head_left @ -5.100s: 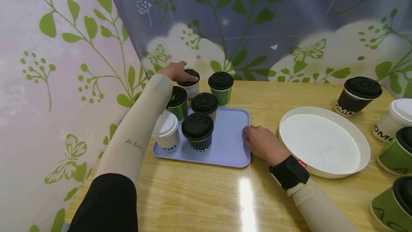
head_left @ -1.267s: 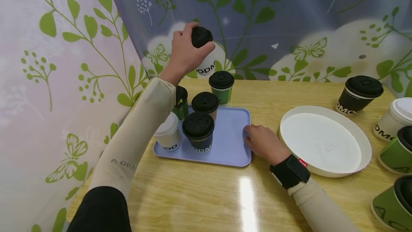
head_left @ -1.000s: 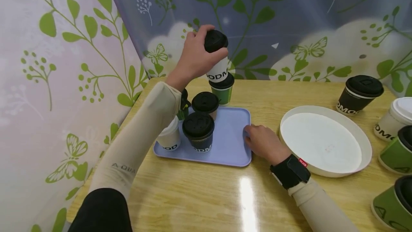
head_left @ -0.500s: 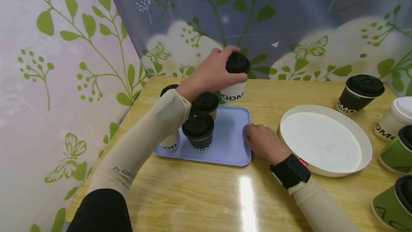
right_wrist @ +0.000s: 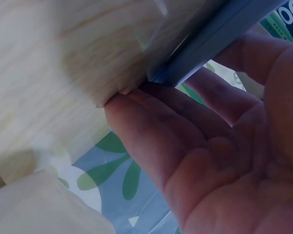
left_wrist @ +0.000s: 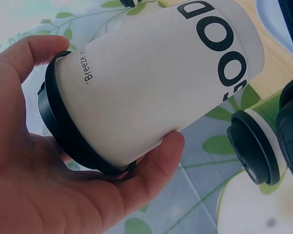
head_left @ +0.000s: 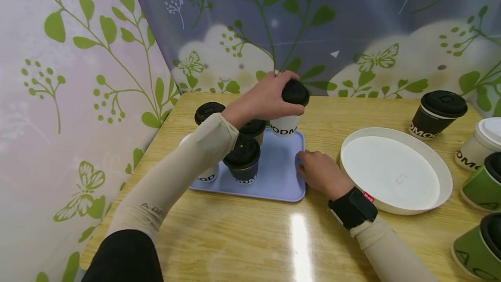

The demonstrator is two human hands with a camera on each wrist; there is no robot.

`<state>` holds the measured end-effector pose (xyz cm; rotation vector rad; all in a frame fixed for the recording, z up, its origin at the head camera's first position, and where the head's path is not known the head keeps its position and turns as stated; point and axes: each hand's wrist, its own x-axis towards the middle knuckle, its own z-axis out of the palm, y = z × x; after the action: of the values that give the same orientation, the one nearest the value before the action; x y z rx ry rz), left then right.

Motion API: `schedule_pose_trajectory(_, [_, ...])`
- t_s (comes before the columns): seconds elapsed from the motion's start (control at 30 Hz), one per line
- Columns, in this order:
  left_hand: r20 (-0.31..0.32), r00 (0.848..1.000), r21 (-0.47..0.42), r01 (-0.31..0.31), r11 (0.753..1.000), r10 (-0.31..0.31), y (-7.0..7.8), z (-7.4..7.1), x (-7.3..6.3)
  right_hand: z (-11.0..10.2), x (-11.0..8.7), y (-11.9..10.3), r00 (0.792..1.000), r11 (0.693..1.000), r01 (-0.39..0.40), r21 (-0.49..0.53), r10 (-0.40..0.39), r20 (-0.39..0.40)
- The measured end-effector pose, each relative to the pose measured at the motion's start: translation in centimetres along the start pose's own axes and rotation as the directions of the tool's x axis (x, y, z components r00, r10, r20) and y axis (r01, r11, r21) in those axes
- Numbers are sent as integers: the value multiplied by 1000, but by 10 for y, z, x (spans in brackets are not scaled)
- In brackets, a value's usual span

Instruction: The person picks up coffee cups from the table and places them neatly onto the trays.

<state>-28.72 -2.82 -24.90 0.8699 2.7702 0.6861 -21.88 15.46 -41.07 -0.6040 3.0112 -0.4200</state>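
My left hand (head_left: pixel 270 99) grips a white paper coffee cup (head_left: pixel 284 126) by its black lid, holding it upright above the back right part of the lilac tray (head_left: pixel 279 177). In the left wrist view the cup (left_wrist: pixel 151 83) shows bold black letters, with thumb and fingers spread around the lid. My right hand (head_left: pixel 321 173) holds the tray's right edge, its fingertips down against the table in the right wrist view. On the tray stand a dark cup (head_left: pixel 243 173), a brown cup (head_left: pixel 256 137), a black-lidded cup (head_left: pixel 209 111) and a white cup (head_left: pixel 207 174) partly behind my left sleeve.
A round white tray (head_left: pixel 395 173) lies right of my right hand. Beyond it stand a black cup (head_left: pixel 436 114), a white cup (head_left: pixel 477 145) and two green cups (head_left: pixel 479 190). Another green cup (left_wrist: pixel 263 141) is mostly hidden behind the held cup. A patterned curtain backs the wooden table.
The left hand has taken the white cup from the back left, lifted it, carried it right past the green cup and lowered it toward the tray. The right hand stays on the tray edge.
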Motion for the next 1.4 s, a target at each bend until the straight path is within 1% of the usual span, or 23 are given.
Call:
schedule_pose_trajectory(0.13, [18,1000,-10,-20,1000,20,1,4,2,0,1,0,1000,1000,-13,2,13,22])
schedule_pose_trajectory(0.23, [27,1000,-10,-14,1000,15,2,7,3,0,1,0,1000,1000,-13,-1,13,24])
schedule_pose_trajectory(0.47, [62,998,33,31,999,-33,-2,14,6,0,1,-1,1000,1000,-11,5,11,22])
schedule_pose_trajectory(0.63, [96,994,60,41,997,-47,-7,21,9,1,0,-1,1000,1000,-6,2,6,17])
schedule_pose_trajectory(0.83, [166,983,113,63,992,-82,-7,25,12,-1,0,0,1000,1000,-2,2,2,12])
schedule_pose_trajectory(1.0, [192,977,164,58,985,-89,-4,25,15,-1,0,1,1000,1000,9,-7,-9,-9])
schedule_pose_trajectory(1.07, [206,974,184,57,981,-95,-4,26,16,0,0,1,1000,1000,10,-6,-10,-6])
schedule_pose_trajectory(1.2, [245,962,228,62,972,-119,-3,26,19,0,0,1,1000,1000,-5,-4,5,11])
schedule_pose_trajectory(1.3, [264,954,261,73,963,-144,-2,25,21,1,1,1,1000,1000,-21,-5,21,22])
schedule_pose_trajectory(1.4, [278,944,283,94,954,-176,0,22,24,2,1,1,1000,1000,-18,-3,18,19])
